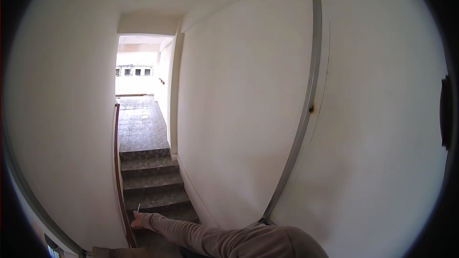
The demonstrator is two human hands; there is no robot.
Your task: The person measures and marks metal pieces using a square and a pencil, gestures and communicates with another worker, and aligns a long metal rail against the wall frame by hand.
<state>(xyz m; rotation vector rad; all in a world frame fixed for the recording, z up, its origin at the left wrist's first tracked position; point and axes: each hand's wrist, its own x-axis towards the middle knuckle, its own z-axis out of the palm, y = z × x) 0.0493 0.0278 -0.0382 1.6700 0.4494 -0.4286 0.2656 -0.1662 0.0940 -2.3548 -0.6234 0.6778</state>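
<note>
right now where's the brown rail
In the head view, the rail runs along the left wall, left of the steps, its lower part by the right hand.

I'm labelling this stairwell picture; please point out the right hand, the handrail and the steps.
Right hand (137,220), head view: middle of the hand.
Handrail (118,177), head view: along its length.
Steps (152,181), head view: a middle step.
</note>
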